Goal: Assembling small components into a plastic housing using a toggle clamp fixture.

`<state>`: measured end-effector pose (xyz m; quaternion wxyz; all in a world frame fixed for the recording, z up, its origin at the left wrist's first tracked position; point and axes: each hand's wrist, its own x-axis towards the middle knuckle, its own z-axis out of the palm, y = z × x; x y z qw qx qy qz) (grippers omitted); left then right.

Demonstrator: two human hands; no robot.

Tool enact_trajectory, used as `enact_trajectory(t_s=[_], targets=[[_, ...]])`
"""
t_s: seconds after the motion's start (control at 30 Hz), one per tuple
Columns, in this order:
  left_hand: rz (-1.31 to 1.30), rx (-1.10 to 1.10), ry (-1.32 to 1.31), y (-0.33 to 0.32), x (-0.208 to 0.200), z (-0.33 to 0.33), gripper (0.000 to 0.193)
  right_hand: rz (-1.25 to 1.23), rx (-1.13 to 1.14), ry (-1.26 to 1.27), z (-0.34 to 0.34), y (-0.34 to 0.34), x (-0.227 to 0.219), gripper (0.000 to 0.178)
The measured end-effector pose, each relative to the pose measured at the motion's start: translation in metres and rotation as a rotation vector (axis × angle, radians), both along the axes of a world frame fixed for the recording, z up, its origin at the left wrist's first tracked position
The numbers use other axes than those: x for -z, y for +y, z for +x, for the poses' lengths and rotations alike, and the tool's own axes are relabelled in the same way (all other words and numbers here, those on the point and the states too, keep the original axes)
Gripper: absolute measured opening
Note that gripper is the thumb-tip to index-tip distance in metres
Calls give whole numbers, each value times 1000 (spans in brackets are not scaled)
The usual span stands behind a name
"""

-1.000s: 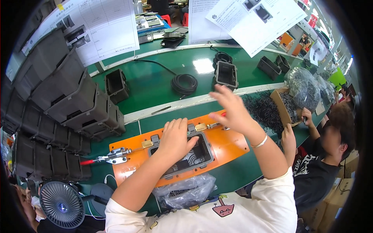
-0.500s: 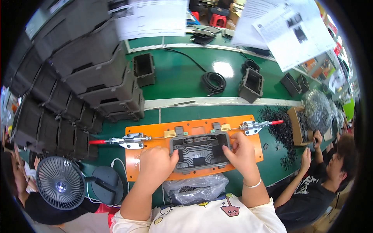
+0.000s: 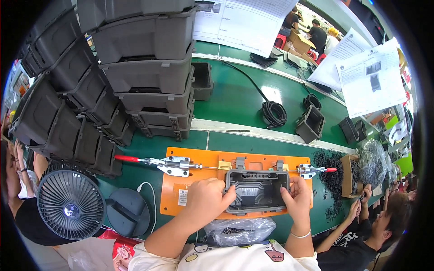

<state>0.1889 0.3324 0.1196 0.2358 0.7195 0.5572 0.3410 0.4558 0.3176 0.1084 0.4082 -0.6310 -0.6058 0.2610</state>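
Note:
A dark grey open plastic box (image 3: 257, 209) sits on the orange fixture plate (image 3: 174, 198), its open side up and ribbed floor visible. My left hand (image 3: 205, 198) grips its left wall, with the thumb over the rim. My right hand (image 3: 297, 201) grips the right wall in the same way, its thumb at the inner edge. The outer fingers are partly hidden. Behind the box, a red-handled toggle clamp (image 3: 176, 166) stands at the plate's left, and a second toggle clamp (image 3: 312, 170) at its right.
Stacked grey boxes (image 3: 144, 77) rise at the left, behind a fan (image 3: 71, 205). A clear plastic bag (image 3: 239, 231) lies before me. Black cable coils (image 3: 274, 114) rest farther back. Small black parts (image 3: 330, 176) spread beside a cardboard box (image 3: 349, 176); a co-worker (image 3: 361, 230) sits at the right.
The view has swung left, so the bench appears farther right. Both my hands stay on the box's sides, and the box remains on the plate between the clamps.

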Motion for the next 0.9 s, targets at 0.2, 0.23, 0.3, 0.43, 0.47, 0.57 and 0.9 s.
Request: enact_trajectory(t_s=[0.2,0.23,0.3,0.43,0.47,0.57,0.9], targets=[[-45,72,-242,4,-9,-3,38,21,33,450,-6,1,-22,23],[-82,84,-347,5,-14,-4,38,62,-6,501,-7,1,-36,26],[-112,80,-428,7,-13,-8,34,135,-9,484,-17,-1,-59,25],[-127,62,-503,6,0,-11,23,401,-100,6,-32,-8,-89,30],[-124,99,-406,7,-3,-12,18,505,-136,-195,-43,-11,-104,30],[-91,78,-396,10,-5,1,15,708,-316,-268,-60,-15,-120,31],[-90,48,-327,15,2,6,19,844,-427,-258,-55,0,-115,28]])
